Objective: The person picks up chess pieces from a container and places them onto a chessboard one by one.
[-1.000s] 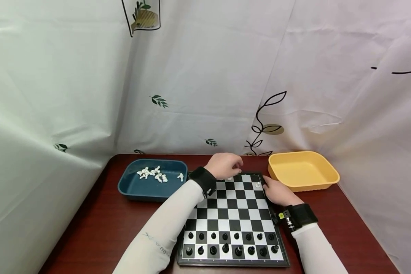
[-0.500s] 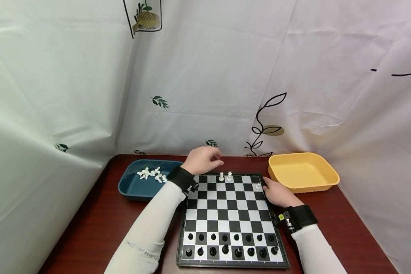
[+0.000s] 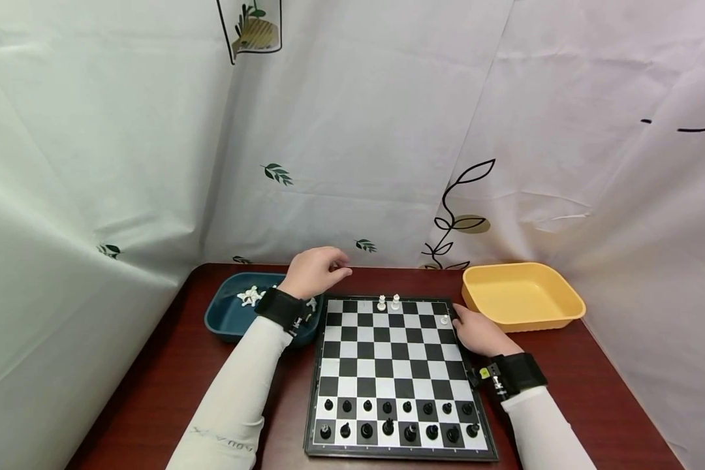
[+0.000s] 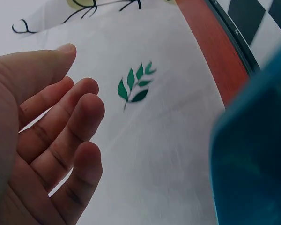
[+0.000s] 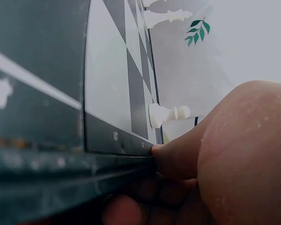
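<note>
A: Where is the left hand?

B: Above the far rim of the blue tray, at the left of the chessboard. Its fingers are loosely bent and apart, and nothing is held in them. The tray holds a heap of white chess pieces.

A: And the right hand?

B: It rests at the board's right edge, near the far corner. In the right wrist view a fingertip touches the board's frame; whether the fingers curl round the edge I cannot tell. A single white pawn stands just beside this hand, on the second row from the far side.

A: What stands on the board?

B: Two taller white pieces stand side by side in the middle of the far row. Two full rows of black pieces fill the near side.

A: What else is on the worktop?

B: A yellow tray at the far right, just beyond the board's corner. A white curtain printed with leaves hangs behind.

A: Is any writing legible?

B: Pale letters run along the left sleeve near the bottom edge; they are upside down and too faint to read with certainty. Both wrists carry black bands.
</note>
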{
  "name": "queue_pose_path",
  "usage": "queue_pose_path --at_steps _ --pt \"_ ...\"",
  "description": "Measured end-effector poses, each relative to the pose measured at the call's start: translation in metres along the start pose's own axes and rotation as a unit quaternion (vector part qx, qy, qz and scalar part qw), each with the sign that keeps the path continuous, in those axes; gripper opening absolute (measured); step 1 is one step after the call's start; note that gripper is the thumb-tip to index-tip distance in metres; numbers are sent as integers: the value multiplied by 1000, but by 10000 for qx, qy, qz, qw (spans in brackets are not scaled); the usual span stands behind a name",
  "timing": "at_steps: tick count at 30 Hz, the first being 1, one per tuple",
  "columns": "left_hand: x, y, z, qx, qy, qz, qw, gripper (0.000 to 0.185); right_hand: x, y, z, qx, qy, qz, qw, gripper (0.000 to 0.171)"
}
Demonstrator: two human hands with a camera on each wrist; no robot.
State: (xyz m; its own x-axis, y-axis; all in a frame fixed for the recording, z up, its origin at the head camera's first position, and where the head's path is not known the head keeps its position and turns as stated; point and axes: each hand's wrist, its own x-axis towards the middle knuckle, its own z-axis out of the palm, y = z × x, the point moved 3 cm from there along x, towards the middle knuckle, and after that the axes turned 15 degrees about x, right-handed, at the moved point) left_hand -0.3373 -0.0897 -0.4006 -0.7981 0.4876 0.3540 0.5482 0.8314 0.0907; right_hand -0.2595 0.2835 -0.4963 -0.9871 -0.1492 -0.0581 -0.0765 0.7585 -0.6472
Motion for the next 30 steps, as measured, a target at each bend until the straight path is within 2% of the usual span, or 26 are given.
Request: queue_pose_path --at_steps 10,16,22,30 --pt "-23 -34 -6 -126 229 -485 9985 23 3 0 2 -5 -56 62 10000 52" --pt "-38 -54 -3 -176 327 -730 9966 24 0 -4 0 5 -75 93 9999 52" --pt "-53 -71 2 -194 116 -1036 9944 23 0 1 0 40 -87 -53 9999 52" --pt "-66 -90 3 -110 -141 -1411 9898 20 1 2 0 87 -29 -42 9999 52"
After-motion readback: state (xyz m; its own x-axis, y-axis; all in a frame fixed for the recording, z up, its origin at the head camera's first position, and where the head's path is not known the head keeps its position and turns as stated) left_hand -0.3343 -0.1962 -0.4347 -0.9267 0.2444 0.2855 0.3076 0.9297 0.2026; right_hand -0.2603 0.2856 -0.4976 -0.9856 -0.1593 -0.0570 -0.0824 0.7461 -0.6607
